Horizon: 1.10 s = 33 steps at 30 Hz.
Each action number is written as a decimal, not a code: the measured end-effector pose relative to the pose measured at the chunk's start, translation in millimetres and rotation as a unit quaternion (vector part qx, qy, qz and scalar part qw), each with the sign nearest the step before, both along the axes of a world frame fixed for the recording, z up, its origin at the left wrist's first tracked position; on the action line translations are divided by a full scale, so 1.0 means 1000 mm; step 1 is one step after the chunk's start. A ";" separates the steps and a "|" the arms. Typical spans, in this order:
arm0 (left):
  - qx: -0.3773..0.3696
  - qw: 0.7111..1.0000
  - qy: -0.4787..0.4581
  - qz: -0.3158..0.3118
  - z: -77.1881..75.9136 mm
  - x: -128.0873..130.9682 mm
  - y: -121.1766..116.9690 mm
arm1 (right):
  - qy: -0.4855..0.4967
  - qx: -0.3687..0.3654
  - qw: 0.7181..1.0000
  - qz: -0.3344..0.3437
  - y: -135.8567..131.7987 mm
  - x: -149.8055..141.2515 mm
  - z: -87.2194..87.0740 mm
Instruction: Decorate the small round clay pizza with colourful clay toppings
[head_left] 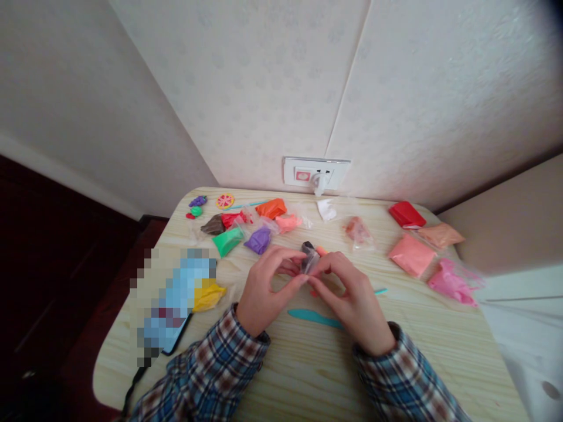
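Both hands meet over the middle of the table, at a small clear plastic bag of black clay (pixel 309 253). My left hand (pixel 270 290) pinches the bag's near end between thumb and fingers. From the other side, my right hand (pixel 349 296) pinches the same end, its fingertips close to the left thumb. The black clay shows at the far end of the bag. Just behind the right fingers lies an orange piece (pixel 322 251), partly hidden. Below the hands a teal plastic clay knife (pixel 314 317) lies flat, its right end under my right hand.
Bags of purple (pixel 258 240), green (pixel 227 240), yellow (pixel 209 296) and orange clay (pixel 271 208) lie left. Pink (pixel 412 254) and red packs (pixel 407 214) are right. Small clay figures (pixel 197 201) sit far left. A pixelated phone (pixel 180 305) lies near-left. A wall socket (pixel 316 172) is behind.
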<state>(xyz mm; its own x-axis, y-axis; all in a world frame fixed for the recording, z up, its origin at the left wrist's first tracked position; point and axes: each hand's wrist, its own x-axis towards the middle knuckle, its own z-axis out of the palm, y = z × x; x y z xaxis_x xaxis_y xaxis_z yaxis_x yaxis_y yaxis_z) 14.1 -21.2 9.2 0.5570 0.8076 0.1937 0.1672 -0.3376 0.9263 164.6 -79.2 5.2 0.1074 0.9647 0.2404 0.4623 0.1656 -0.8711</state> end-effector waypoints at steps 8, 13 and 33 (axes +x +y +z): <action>0.001 1.000 0.000 0.007 -0.001 0.002 -0.001 | -0.142 0.034 0.989 0.018 -0.003 -0.005 -0.002; 0.021 1.000 0.008 0.015 0.001 0.003 -0.001 | -0.174 0.041 0.984 0.017 -0.004 -0.004 -0.004; -0.054 0.998 -0.022 0.005 -0.003 0.000 0.003 | -0.082 0.033 0.995 0.037 -0.002 0.000 -0.005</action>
<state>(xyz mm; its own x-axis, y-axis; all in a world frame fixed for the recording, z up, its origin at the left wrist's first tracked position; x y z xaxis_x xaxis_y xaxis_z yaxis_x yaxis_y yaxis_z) 14.2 -18.2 6.5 0.5410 0.8311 0.1287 0.1283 -0.2329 0.9640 165.0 -80.8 0.5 -0.0091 0.9499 0.3124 0.5814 0.2592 -0.7712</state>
